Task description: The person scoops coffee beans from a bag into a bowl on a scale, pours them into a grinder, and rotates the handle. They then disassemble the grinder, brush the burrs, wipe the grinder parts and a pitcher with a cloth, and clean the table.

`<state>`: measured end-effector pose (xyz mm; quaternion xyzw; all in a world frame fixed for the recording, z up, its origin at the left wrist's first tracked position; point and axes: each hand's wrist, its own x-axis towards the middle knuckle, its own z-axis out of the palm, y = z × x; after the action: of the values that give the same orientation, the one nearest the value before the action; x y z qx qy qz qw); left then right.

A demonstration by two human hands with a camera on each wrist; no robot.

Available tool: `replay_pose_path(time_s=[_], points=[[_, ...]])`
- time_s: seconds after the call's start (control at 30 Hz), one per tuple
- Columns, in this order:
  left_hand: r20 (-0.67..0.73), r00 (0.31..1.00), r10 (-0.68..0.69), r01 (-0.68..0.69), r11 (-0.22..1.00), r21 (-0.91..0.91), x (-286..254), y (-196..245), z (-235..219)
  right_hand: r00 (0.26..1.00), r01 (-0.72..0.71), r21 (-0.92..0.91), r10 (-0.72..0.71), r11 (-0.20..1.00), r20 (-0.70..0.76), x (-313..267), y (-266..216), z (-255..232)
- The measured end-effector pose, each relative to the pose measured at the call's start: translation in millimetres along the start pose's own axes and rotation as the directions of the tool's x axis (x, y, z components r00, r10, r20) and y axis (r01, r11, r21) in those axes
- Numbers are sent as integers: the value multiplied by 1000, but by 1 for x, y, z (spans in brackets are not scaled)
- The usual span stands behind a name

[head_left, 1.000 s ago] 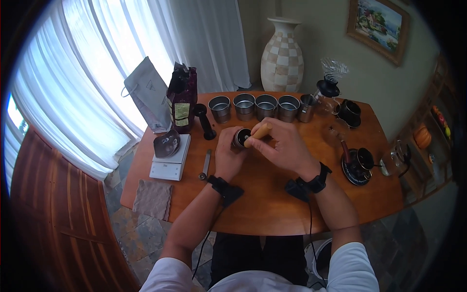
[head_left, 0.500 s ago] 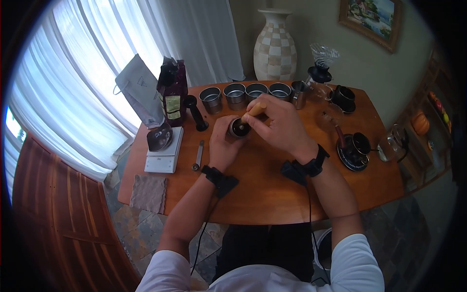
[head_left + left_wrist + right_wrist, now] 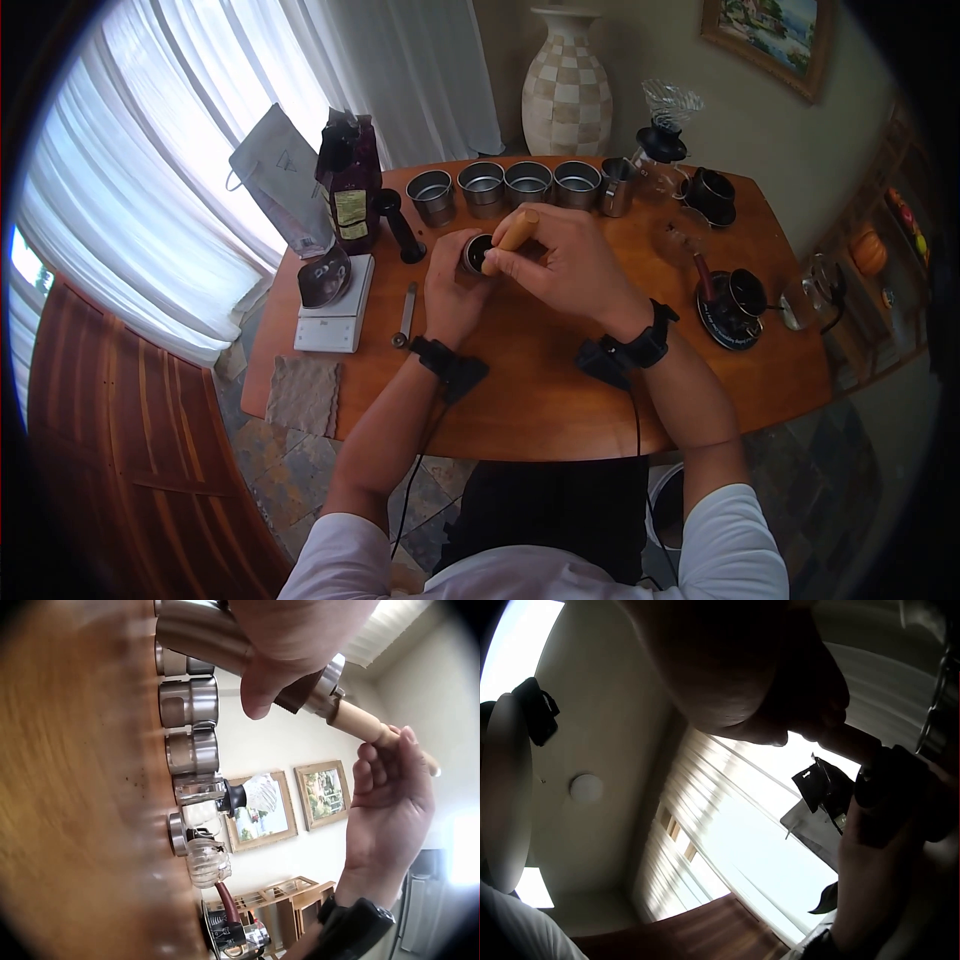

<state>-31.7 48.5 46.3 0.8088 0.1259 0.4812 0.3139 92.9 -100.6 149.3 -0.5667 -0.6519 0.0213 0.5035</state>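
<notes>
My left hand (image 3: 455, 285) grips the steel body of a hand coffee grinder (image 3: 202, 634), its round dark top facing up in the head view. Between thumb and fingers, my right hand (image 3: 575, 260) pinches a tool with a turned wooden handle (image 3: 517, 230). The tool's lower end meets the grinder's top; in the left wrist view the handle (image 3: 360, 724) slants away from the metal rim. The tool's tip is hidden. A metal crank arm (image 3: 407, 315) with a round end lies left of my left hand.
Steel cups (image 3: 482, 188) stand in a row at the back. To the left are a white scale (image 3: 330, 335) bearing a dark dish (image 3: 325, 280), a dark coffee bag (image 3: 350, 195) and a cloth (image 3: 303, 395). A dripper (image 3: 662, 145) and a black kettle-like pot (image 3: 730, 300) stand right.
The wooden handle has tilted about over the grinder's top and now stands steeper than a second ago. Both hands keep their hold. The head view has shifted slightly.
</notes>
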Motion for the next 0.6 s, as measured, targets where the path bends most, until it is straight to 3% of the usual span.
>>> replay_pose_path(time_s=[0.13,0.33,0.4,0.47,0.5,0.6], points=[[-11,1000,-25,24,998,-54,-1,5,2,988,95,94,-82,991,-128,5,3,10],[-34,999,-5,5,1000,-1,1,-1,-3,973,121,-162,-149,979,-174,3,5,4],[-34,999,-9,9,1000,-3,2,-6,-3,997,44,-126,-52,991,-60,2,4,3],[-36,999,-19,19,1000,-6,1,-11,-2,996,69,-21,-70,997,-51,4,4,6],[-37,999,-11,10,1000,-11,2,-10,-2,995,91,84,-88,992,-48,5,4,8],[-22,1000,1,-2,1000,-14,0,-8,0,984,109,65,-99,992,-147,8,6,11]])
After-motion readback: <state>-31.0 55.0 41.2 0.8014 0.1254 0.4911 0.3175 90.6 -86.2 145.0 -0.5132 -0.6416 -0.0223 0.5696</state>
